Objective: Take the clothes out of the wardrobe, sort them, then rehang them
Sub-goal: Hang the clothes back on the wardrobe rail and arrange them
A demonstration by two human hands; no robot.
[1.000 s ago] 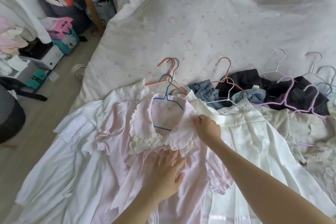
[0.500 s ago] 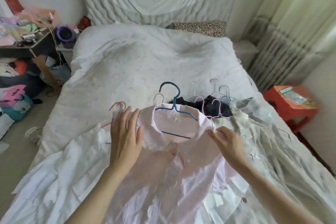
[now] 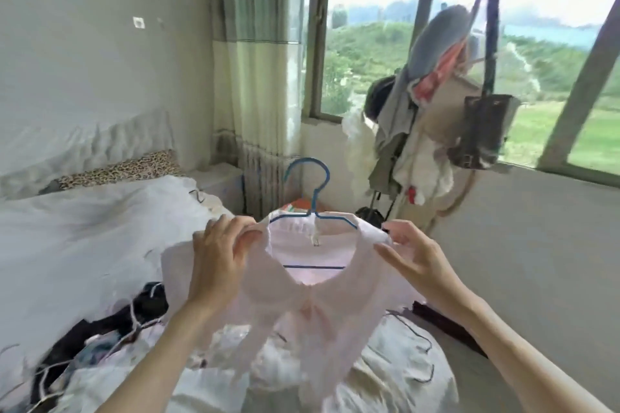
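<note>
A pale pink blouse [image 3: 312, 308] with a rounded collar hangs on a blue wire hanger [image 3: 310, 191], lifted in the air in front of me. My left hand [image 3: 218, 258] grips its left shoulder, fingers curled over the cloth. My right hand [image 3: 412, 258] pinches the right shoulder at the collar edge. Below, on the bed [image 3: 84, 228], lie more clothes on hangers: dark garments [image 3: 100, 329] at lower left and white ones [image 3: 385, 362] under the blouse.
A coat stand [image 3: 432, 117] loaded with clothes and a dark bag [image 3: 483, 131] stands at the right before the window [image 3: 369, 43]. A striped curtain [image 3: 255, 60] and a radiator sit behind the bed. A leopard-print pillow [image 3: 117, 169] lies at the bed's head.
The pink blouse has been lifted off the bed, held by both shoulders. My view has swung right from the bed toward the window and coat stand.
</note>
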